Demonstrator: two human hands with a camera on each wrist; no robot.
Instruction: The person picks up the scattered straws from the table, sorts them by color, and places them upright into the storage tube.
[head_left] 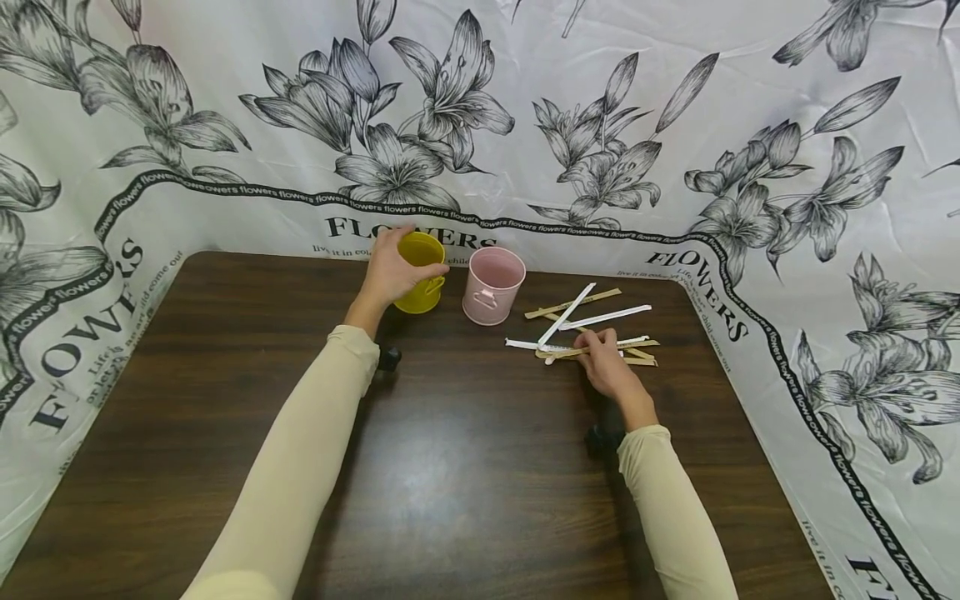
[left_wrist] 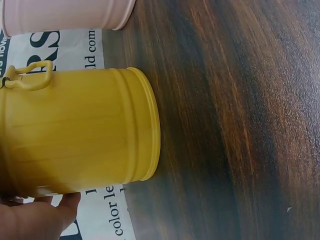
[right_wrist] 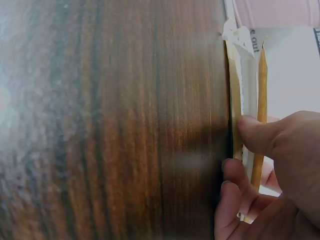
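My left hand [head_left: 392, 271] grips a small yellow metal bucket [head_left: 417, 302] near its rim, thumb on the side toward the pink bucket. The yellow bucket [left_wrist: 80, 130] stands upright on the table, its little handle showing in the left wrist view. At the right, a loose pile holds several thin sticks in white and tan paper wrappers. My right hand [head_left: 602, 364] is low over the pile's near side. In the right wrist view, thumb and fingers pinch a tan paper-wrapped stick [right_wrist: 234, 90]; another tan stick [right_wrist: 262, 85] lies behind it.
A pink metal bucket [head_left: 491, 292] stands upright between the yellow bucket and the pile. White wrapped sticks [head_left: 607, 317] cross tan ones [head_left: 573, 303] at the back. The dark wooden table [head_left: 435, 483] meets a white flower-printed cloth [head_left: 600, 250] behind and at both sides.
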